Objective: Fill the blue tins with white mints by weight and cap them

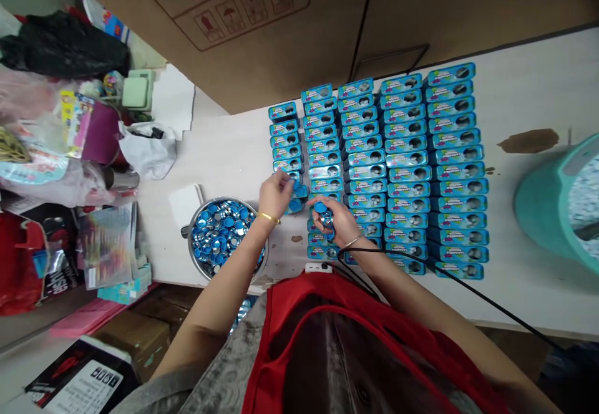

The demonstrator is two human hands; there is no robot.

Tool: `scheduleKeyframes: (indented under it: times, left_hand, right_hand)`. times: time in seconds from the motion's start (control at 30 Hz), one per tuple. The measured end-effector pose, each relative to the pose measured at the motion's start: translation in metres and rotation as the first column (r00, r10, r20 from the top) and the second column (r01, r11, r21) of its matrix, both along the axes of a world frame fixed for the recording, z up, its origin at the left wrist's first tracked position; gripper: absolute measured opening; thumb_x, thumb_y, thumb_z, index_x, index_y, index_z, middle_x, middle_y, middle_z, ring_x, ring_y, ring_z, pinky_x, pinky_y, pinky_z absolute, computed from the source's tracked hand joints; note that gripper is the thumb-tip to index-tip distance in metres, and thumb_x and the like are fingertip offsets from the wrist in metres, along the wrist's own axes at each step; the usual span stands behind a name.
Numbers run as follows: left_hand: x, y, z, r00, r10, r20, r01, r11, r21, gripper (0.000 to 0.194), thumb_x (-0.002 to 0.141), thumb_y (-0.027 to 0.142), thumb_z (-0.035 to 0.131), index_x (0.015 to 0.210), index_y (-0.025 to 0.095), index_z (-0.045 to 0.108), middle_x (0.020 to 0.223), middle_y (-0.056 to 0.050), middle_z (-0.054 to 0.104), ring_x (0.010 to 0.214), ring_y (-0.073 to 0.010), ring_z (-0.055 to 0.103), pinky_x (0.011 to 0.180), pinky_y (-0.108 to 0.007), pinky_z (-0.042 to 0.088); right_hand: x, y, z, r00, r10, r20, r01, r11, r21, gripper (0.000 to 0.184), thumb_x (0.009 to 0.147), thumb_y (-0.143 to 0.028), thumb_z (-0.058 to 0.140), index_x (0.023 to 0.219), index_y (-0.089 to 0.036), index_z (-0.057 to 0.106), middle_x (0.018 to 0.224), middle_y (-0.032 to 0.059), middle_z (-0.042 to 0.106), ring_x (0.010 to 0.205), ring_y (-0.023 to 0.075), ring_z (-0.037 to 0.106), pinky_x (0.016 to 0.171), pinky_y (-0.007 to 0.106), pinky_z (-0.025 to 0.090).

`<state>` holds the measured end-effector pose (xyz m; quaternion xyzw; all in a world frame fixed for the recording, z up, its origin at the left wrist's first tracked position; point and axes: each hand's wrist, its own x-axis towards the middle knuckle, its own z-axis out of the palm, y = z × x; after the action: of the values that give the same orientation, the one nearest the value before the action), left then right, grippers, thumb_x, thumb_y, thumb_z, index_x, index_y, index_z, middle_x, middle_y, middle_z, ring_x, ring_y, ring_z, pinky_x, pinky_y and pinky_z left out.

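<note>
Several rows of small blue boxes [402, 164] with round windows stand packed together on the white table [224, 152]. My left hand [275, 194] reaches over the left column of boxes, fingers pinched on what looks like a small blue round piece [296, 185]. My right hand [333, 219] holds a stack of the same blue round pieces [322, 213] above the near boxes. A metal bowl [219, 233] full of these blue and silver round pieces sits just left of my left wrist.
A teal plastic basin [556, 202] stands at the right edge. Large cardboard boxes [262, 21] rise behind the table. Bags, packets and clutter [65, 152] crowd the left side. A black cable [468, 289] runs across the near table edge. A brown stain [528, 141] marks the tabletop.
</note>
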<state>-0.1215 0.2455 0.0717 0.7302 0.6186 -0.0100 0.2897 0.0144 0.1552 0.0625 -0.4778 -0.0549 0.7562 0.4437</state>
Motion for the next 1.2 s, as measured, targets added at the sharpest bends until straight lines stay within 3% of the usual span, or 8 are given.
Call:
scheduleKeyframes:
  times: [0.07,0.2,0.4,0.63,0.77,0.9,1.0,1.2]
  left_hand:
    - [0.000,0.020,-0.008,0.987,0.080,-0.136,-0.082,0.997,-0.010,0.015,0.087,0.028,0.048,0.092,0.019,0.058,0.083,-0.003,0.065,0.078,-0.0142,0.060,0.072,-0.023,0.045]
    - [0.008,0.045,-0.018,0.958,0.061,-0.281,-0.085,0.994,-0.073,0.012,0.077,0.031,0.059,0.081,0.020,0.061,0.086,-0.006,0.067,0.085,-0.0223,0.062,0.074,-0.030,0.046]
    - [0.018,0.052,-0.018,0.920,-0.014,-0.392,-0.056,0.985,-0.165,0.020,0.078,0.036,0.062,0.088,0.019,0.065,0.099,-0.013,0.066,0.097,-0.0296,0.061,0.080,-0.037,0.046]
    - [0.012,0.050,-0.016,0.953,0.044,-0.300,-0.093,0.984,-0.149,0.021,0.076,0.035,0.066,0.081,0.014,0.064,0.094,-0.016,0.065,0.098,-0.0330,0.059,0.083,-0.041,0.044]
    - [0.009,0.033,-0.002,0.999,0.037,-0.040,-0.043,0.985,-0.165,0.019,0.082,0.030,0.059,0.090,0.013,0.062,0.092,-0.012,0.065,0.091,-0.0232,0.060,0.080,-0.034,0.045]
    - [0.013,-0.003,0.008,0.970,-0.005,0.244,0.079,0.954,-0.291,0.017,0.075,0.017,0.064,0.092,0.016,0.062,0.081,-0.001,0.067,0.069,-0.0108,0.061,0.066,-0.022,0.048]
    - [0.019,-0.015,0.005,0.956,0.032,0.291,0.062,0.949,-0.308,0.011,0.073,0.011,0.060,0.084,0.015,0.058,0.065,0.003,0.063,0.055,-0.0092,0.058,0.056,-0.021,0.047]
    - [0.016,0.042,-0.010,0.982,0.160,0.099,-0.150,0.984,-0.100,0.005,0.078,0.020,0.054,0.084,0.018,0.054,0.079,-0.002,0.063,0.074,-0.0137,0.060,0.069,-0.026,0.047]
  right_hand:
    - [0.004,0.001,0.001,1.000,0.027,0.004,-0.027,0.999,0.033,0.028,0.075,-0.043,0.059,0.087,-0.017,0.060,0.057,-0.0038,0.053,0.034,0.0056,0.038,0.033,0.020,0.014]
    - [0.008,0.001,0.000,0.997,0.076,0.015,-0.076,0.997,0.033,0.032,0.071,-0.046,0.064,0.087,-0.017,0.061,0.059,-0.0037,0.054,0.034,0.0053,0.038,0.035,0.021,0.013]
    - [0.003,-0.002,-0.005,0.990,0.032,0.140,-0.026,0.999,-0.041,0.041,0.073,-0.047,0.062,0.104,-0.021,0.060,0.053,-0.0058,0.053,0.035,0.0065,0.039,0.035,0.020,0.017]
    - [-0.010,0.007,-0.004,0.972,-0.005,0.236,0.000,1.000,0.020,0.061,0.074,-0.039,0.060,0.131,-0.023,0.049,0.047,-0.0079,0.053,0.034,0.0082,0.039,0.037,0.022,0.027]
    - [-0.009,0.014,-0.004,0.964,-0.045,0.261,0.030,0.998,0.062,0.064,0.073,-0.036,0.058,0.135,-0.023,0.044,0.046,-0.0090,0.053,0.032,0.0085,0.037,0.034,0.023,0.025]
    - [-0.008,0.017,-0.007,0.981,-0.093,0.171,0.089,0.996,0.027,0.059,0.071,-0.030,0.061,0.129,-0.025,0.050,0.043,-0.0104,0.051,0.030,0.0086,0.038,0.032,0.021,0.023]
    - [-0.010,0.019,-0.010,0.989,-0.124,0.079,0.126,0.992,-0.017,0.049,0.070,-0.029,0.064,0.118,-0.025,0.055,0.045,-0.0103,0.051,0.031,0.0080,0.039,0.031,0.020,0.023]
    - [-0.001,0.033,-0.009,0.949,-0.219,-0.226,0.182,0.968,-0.171,0.011,0.070,-0.029,0.058,0.073,-0.019,0.054,0.055,-0.0010,0.057,0.042,0.0097,0.049,0.031,0.017,0.027]
